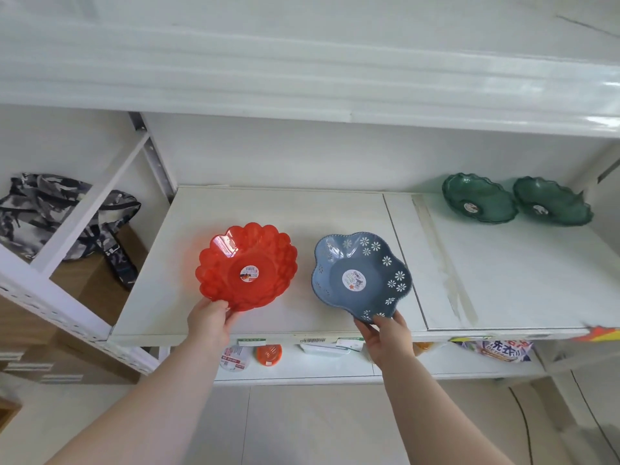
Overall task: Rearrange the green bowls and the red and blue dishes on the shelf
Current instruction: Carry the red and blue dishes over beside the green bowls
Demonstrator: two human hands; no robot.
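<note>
A translucent red scalloped dish [246, 266] sits on the white shelf [174, 256] left of centre, and my left hand [211, 318] grips its near rim. To its right lies a blue flower-shaped dish [360, 275] with white flower prints; my right hand [385, 333] pinches its near edge. Two dark green wavy-rimmed bowls stand side by side at the back right of the same shelf, one [478, 198] left of the other [552, 201]. Each dish carries a round sticker in its middle.
A camouflage bag [63, 213] lies on cardboard boxes in the neighbouring bay on the left, behind a white slanted brace [97, 193]. Another shelf board hangs close overhead. The lower shelf holds small packaged goods [268, 354] and a detergent bag [500, 350].
</note>
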